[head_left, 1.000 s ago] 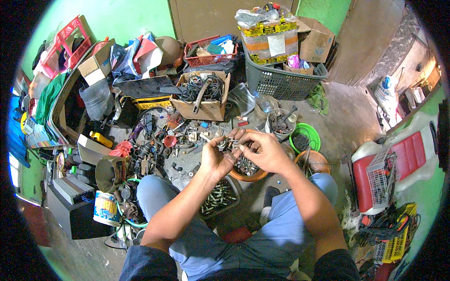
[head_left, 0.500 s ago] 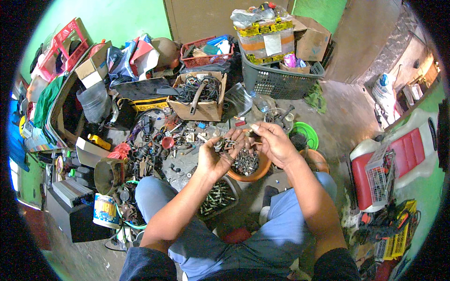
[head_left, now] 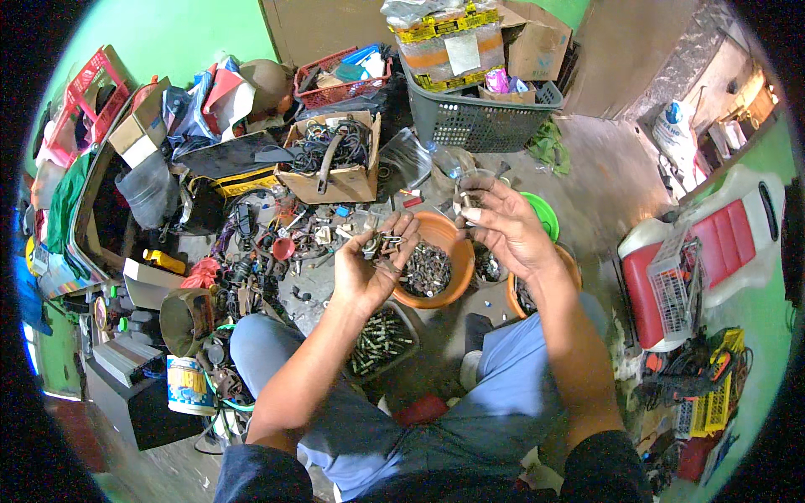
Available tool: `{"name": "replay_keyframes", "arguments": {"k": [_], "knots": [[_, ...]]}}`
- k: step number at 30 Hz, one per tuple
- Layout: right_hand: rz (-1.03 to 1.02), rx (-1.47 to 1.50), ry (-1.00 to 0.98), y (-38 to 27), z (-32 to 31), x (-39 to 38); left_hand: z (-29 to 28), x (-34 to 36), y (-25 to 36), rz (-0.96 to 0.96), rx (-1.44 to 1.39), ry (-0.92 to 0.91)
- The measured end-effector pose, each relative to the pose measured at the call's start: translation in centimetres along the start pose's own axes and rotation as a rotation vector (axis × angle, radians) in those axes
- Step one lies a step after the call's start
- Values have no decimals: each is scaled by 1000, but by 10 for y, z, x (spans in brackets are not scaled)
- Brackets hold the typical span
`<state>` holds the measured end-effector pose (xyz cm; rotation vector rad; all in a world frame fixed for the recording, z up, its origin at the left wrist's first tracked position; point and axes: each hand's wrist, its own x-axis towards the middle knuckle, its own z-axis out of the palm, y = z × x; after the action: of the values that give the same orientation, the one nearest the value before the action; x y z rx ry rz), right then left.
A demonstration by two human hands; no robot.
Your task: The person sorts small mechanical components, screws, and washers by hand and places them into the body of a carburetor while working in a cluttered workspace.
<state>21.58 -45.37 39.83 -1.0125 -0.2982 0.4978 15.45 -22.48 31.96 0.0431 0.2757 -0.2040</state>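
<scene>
My left hand (head_left: pixel 369 270) is palm up with its fingers curled around several small metal screws (head_left: pixel 387 241). To its right, my right hand (head_left: pixel 516 226) is raised, pinching a small bolt-like piece (head_left: pixel 468 201) between thumb and fingers; its exact kind is too small to tell. Between and below the hands stands an orange bowl (head_left: pixel 463 281), partly filled with dark screws and bolts (head_left: pixel 426 270). Closer to my knees, a dark square tub (head_left: pixel 409 359) contains more long, thin screws (head_left: pixel 377 339).
Beneath my right forearm is another orange pot (head_left: pixel 576 267), with a green bowl (head_left: pixel 547 220) behind it. Loose parts (head_left: pixel 277 226) litter the floor at left. A cardboard box of cables (head_left: pixel 340 186) and a grey crate (head_left: pixel 478 126) stand farther back. A red-and-white seat (head_left: pixel 671 277) lies right.
My right hand has moved away from the left, up and to the right, with a small piece in its fingers. The orange bowl shows more fully between them. The whole view has shifted slightly.
</scene>
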Motion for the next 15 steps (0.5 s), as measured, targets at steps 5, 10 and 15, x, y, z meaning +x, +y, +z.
{"name": "replay_keyframes", "arguments": {"k": [5, 10, 15], "knots": [[-33, -88, 72, -3, -21, -12, -1, 5, -5, -15, -4, -10], [-40, -178, 137, -3, -48, -25, 0, 11, -14, -28, 0, 2], [-55, -196, 210, 0, -70, -37, -4, 20, -21, -69, -3, -27]]}}
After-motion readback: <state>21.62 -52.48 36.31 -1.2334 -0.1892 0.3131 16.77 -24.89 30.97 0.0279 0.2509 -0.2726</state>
